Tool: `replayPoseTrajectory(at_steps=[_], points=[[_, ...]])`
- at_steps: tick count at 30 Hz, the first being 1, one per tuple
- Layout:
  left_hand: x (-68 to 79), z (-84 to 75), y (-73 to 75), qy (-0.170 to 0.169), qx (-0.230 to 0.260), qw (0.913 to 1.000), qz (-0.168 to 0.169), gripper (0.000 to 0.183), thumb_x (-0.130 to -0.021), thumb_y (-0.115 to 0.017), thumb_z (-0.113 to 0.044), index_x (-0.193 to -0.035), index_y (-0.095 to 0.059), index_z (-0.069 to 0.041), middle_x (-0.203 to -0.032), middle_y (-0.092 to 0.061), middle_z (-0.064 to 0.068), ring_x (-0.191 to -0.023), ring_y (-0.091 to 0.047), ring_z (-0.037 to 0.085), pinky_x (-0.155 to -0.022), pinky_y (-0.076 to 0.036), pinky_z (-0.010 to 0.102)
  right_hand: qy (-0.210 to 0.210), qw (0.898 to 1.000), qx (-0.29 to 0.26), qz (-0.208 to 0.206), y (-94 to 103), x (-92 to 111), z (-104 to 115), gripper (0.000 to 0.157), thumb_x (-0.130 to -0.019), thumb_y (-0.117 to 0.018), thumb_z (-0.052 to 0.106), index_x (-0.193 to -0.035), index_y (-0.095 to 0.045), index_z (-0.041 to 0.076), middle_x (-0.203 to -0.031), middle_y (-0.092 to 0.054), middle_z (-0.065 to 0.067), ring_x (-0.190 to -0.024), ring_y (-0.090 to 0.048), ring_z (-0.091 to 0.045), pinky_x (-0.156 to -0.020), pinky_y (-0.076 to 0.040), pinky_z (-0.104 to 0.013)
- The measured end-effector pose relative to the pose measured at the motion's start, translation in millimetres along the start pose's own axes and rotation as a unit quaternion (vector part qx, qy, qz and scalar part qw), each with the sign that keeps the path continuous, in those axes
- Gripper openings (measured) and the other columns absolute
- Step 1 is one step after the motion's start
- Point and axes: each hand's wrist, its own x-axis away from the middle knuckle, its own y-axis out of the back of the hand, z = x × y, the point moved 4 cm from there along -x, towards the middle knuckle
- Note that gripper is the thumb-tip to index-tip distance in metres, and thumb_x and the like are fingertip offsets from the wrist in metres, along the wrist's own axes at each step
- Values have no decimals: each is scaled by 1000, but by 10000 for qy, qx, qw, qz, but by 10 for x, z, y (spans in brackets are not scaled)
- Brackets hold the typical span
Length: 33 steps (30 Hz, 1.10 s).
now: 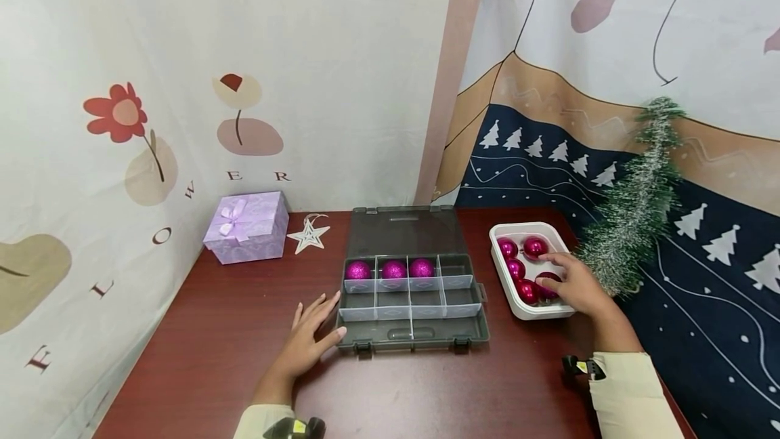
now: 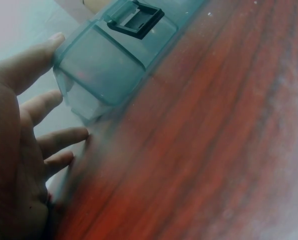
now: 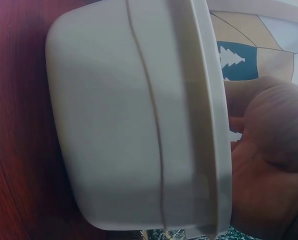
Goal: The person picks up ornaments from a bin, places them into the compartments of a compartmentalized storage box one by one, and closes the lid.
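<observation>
A dark translucent compartment box (image 1: 417,332) lies with its lid (image 1: 407,232) folded back. Three glittery magenta baubles, one being the middle bauble (image 1: 393,269), sit in separate back-row compartments. My left hand (image 1: 307,342) touches the box's left side near the front corner, fingers spread; the left wrist view shows thumb and index finger against the wall. On the right, a white tray (image 1: 510,303) holds several shiny red-pink baubles (image 1: 507,247). My right hand (image 1: 575,283) reaches over its right rim, thumb and fingers apart above a bauble (image 1: 546,292) that the thumb partly hides.
A lilac gift box (image 1: 250,229) with a bow stands at the back left, beside a white star ornament (image 1: 309,236). A frosted miniature Christmas tree (image 1: 634,215) stands just behind my right hand. Printed cloth (image 1: 341,73) hangs behind the reddish-brown table (image 1: 231,330).
</observation>
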Motion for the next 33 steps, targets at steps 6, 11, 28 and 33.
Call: replayPoseTrajectory(at_steps=[6, 11, 28, 33], points=[[-20, -119, 56, 36, -115, 9999, 31, 71, -97, -77, -34, -161, -55, -15, -159, -62, 17, -153, -46, 52, -124, -7, 85, -107, 9998, 72, 166, -3, -11, -24, 50, -100, -77, 9, -145, -62, -5, -154, -50, -41, -131, -58, -64, -108, -51, -75], [-28, -121, 46, 172, -234, 9995, 113, 71, -97, -76, -34, -162, -54, -13, -161, -61, 16, -155, -45, 51, -126, -7, 84, -74, 9995, 66, 305, 3, -40, -39, 50, -98, -79, 7, -143, -63, -6, -147, -55, -44, -130, -60, -65, -107, -54, -72], [14, 36, -27, -178, 11, 9997, -151, 70, -101, -75, -35, -166, -49, -30, -163, -60, 12, -156, -42, 41, -135, 1, 70, -133, 9969, 378, 683, 4, -128, -87, 48, -89, -82, -4, -134, -66, -11, -138, -61, -43, -127, -63, -62, -106, -55, -70], [17, 8, -15, -294, 43, 9993, -222, 69, -100, -75, -34, -165, -51, -24, -161, -60, 14, -155, -44, 41, -136, 2, 66, -65, 9956, 604, 710, 8, -128, -66, 45, -91, -80, -3, -132, -67, -13, -136, -63, -41, -123, -66, -60, -104, -56, -68]])
